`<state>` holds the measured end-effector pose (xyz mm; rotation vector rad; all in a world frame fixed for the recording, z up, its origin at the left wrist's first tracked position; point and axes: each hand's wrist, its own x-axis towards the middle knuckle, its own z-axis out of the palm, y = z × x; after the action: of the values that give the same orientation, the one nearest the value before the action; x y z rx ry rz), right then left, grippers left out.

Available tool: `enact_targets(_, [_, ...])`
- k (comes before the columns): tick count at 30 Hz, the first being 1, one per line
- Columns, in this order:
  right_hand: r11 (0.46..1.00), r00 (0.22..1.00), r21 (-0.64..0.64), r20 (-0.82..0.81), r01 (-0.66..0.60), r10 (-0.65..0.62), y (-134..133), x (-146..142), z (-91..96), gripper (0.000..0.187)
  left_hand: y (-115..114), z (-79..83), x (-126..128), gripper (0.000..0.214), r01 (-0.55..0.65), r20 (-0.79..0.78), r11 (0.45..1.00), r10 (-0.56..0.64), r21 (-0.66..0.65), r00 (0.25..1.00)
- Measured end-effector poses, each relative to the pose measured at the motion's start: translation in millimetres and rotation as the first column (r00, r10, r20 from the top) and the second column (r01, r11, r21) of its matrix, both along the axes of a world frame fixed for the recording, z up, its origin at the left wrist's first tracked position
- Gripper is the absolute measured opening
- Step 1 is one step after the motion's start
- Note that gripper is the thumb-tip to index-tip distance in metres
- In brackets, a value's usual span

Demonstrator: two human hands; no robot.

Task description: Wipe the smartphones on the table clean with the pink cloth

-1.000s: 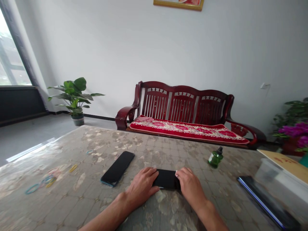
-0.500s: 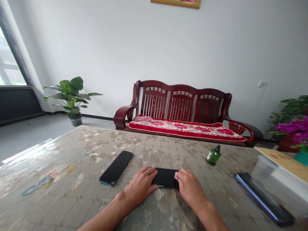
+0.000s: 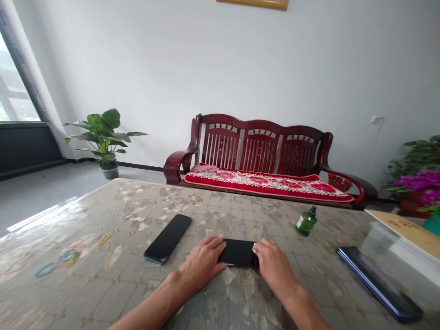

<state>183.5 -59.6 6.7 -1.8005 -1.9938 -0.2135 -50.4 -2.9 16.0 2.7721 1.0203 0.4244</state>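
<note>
A black phone [image 3: 239,252] lies flat, screen up, on the patterned table [image 3: 103,279] in front of me. My left hand [image 3: 202,263] rests on its left end with the fingers curled over the edge. At the phone's right end my right hand [image 3: 271,264] grips the same way. Both hands hold the phone down against the tabletop.
A second black phone [image 3: 167,238] lies to the left, and a third dark phone [image 3: 378,283] at the right. A small green bottle [image 3: 305,222] stands behind. Coloured rubber bands [image 3: 62,259] are scattered at far left. A clear plastic box [image 3: 402,256] sits at the right edge.
</note>
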Motion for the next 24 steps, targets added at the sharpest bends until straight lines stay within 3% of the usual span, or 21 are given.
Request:
enact_targets(3, [1.000, 1.000, 0.006, -0.024, -0.001, 0.002, 1, 0, -1.7, 0.029, 0, 0.1, 0, 0.035, -0.002, -0.004, 1.000, 0.002, 0.009, 1.000])
enact_targets(10, [0.972, 0.970, -0.025, -0.067, -0.235, 0.233, -12, -37, 4.7, 0.027, 0, -2.1, 3, 0.038, -0.001, -0.040, 1.000, 0.002, 0.023, 0.999])
enact_targets(17, [0.999, 0.994, -0.029, -0.109, -0.035, 0.032, 3, 3, 2.7, 0.029, 0, -16.3, 12, 0.038, -0.006, -0.125, 0.989, 0.025, 0.145, 0.992])
enact_targets(20, [0.999, 0.985, 0.019, -0.171, -0.034, 0.036, 6, 11, 2.6, 0.028, 2, -15.4, 12, 0.029, 0.026, -0.123, 0.983, -0.003, 0.184, 0.992])
enact_targets(24, [0.983, 0.977, 0.175, -0.196, -0.053, 0.088, 6, 10, 8.1, 0.026, 8, -6.3, 7, 0.020, 0.055, -0.063, 0.983, -0.045, 0.173, 0.997])
